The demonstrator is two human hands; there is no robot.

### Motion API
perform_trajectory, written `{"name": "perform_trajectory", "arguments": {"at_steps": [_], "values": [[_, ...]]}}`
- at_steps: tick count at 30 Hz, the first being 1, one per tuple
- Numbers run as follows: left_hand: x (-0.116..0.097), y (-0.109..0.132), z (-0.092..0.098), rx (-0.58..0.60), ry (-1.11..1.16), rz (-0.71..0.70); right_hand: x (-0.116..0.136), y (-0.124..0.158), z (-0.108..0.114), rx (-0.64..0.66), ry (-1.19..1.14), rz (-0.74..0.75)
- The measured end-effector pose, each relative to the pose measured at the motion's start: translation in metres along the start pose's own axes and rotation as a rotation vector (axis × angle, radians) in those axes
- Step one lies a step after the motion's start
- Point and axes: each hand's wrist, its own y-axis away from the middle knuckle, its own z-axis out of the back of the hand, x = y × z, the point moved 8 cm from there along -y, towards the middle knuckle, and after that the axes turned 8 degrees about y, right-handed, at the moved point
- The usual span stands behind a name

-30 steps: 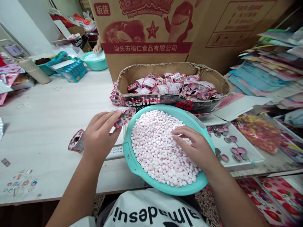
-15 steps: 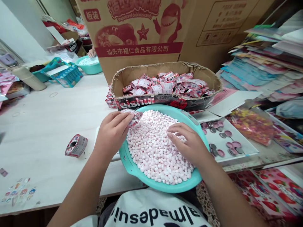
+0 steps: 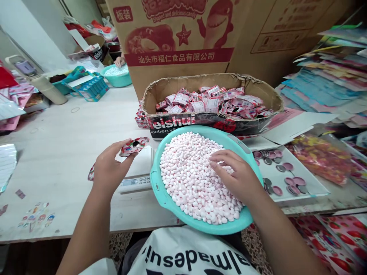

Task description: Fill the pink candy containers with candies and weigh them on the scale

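Observation:
My left hand (image 3: pixel 110 164) grips a small red-and-white printed candy tin (image 3: pixel 128 148) between thumb and fingers. The tin's round dark opening faces up, and pale candies show at it. It is held over a white digital scale (image 3: pixel 137 182). A turquoise basin (image 3: pixel 156 179) full of small pale pink candies (image 3: pixel 189 172) stands in front of me. Over the right part of these candies rests my right hand (image 3: pixel 233 172), fingers loosely curved and slightly apart. No object shows in it. Behind my left hand, another printed tin (image 3: pixel 91 173) is mostly hidden.
Behind the basin, a cut-down cardboard box (image 3: pixel 212 119) holds many printed packages. A large carton (image 3: pixel 183 68) rises behind it. Right of the basin lie round pink and silver lids (image 3: pixel 289 185) and a bag of colourful candies (image 3: pixel 321 156). Another person's hand (image 3: pixel 119 62) is at a distant basin.
My left hand has moved left with the tin, away from the basin's rim to above the scale, and the tin's opening now shows. My right hand stays over the candies. The view has shifted slightly.

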Motion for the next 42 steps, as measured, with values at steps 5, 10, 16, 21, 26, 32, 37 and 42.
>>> {"name": "perform_trajectory", "arguments": {"at_steps": [5,10,16,21,26,32,37,42], "values": [[0.078,0.008,0.001,0.08,0.108,0.367,-0.003,-0.002,-0.011,0.085,0.074,-0.016],[0.105,0.012,-0.01,0.153,0.292,0.429,-0.008,0.0,-0.029,0.274,0.188,0.019],[0.114,0.013,-0.015,0.167,0.355,0.345,-0.025,0.002,-0.041,0.399,0.269,-0.01],[0.126,0.017,-0.032,0.121,0.632,0.341,-0.03,-0.004,-0.042,0.407,0.239,-0.051],[0.123,0.023,-0.04,0.129,0.817,0.265,-0.033,-0.009,-0.04,0.396,0.253,-0.15],[0.109,0.022,-0.024,0.02,0.923,0.052,-0.04,-0.01,-0.037,0.346,0.266,-0.199],[0.107,0.021,-0.017,-0.033,0.911,-0.005,-0.045,-0.008,-0.033,0.308,0.306,-0.232],[0.106,0.021,-0.016,-0.034,0.91,-0.016,-0.042,-0.012,-0.033,0.278,0.327,-0.231]]}}
